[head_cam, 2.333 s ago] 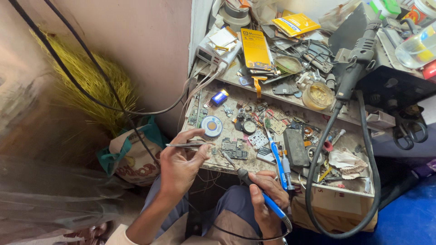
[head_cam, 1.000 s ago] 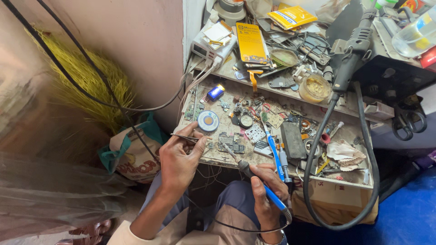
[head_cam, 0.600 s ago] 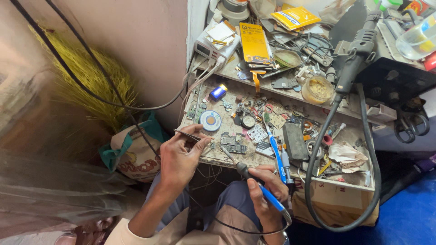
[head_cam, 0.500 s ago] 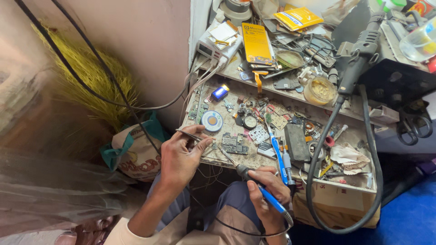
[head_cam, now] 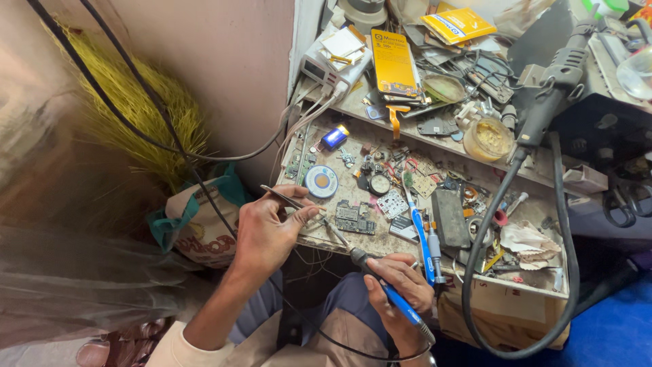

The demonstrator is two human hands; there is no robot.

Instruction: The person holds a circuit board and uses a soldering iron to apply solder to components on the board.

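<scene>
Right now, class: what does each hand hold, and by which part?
Left hand: tweezers, pinched mid-length. Right hand: soldering iron, gripped by its blue handle.

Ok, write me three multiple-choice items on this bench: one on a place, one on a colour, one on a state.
1. Where does the round solder reel lie?
A. on the bench
B. on the floor
C. in the bag

2. What colour is the soldering iron handle?
A. red
B. blue
C. green

3. What does the left hand do?
A. hangs empty
B. grips scissors
C. pinches tweezers

Answers: 1 A, it sits among the circuit boards; 2 B, blue shows through the right hand; 3 C, the fingers close on them.
</scene>
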